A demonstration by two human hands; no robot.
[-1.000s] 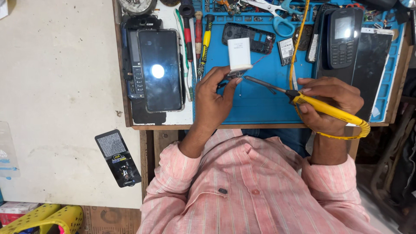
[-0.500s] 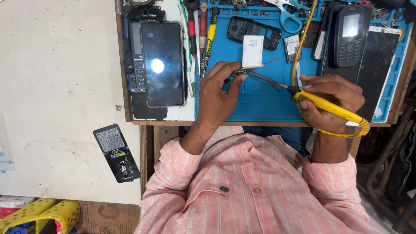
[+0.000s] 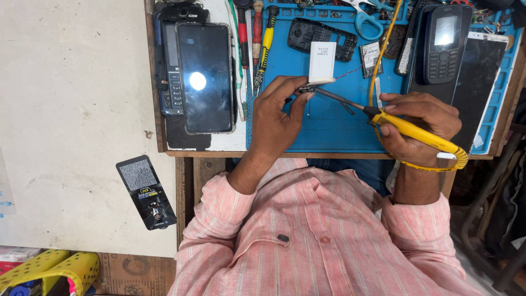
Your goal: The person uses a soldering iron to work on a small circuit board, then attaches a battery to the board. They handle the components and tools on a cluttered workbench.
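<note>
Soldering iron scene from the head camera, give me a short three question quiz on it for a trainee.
1. True or false: the right hand holds the yellow soldering iron.
2. What does the left hand pinch at the iron's tip? A) scissors B) a small part at the lower edge of the white battery C) a screwdriver
3. Fill in: the work lies on a ____ mat.

Key
1. True.
2. B; the part is too small to tell more.
3. Blue.
</note>
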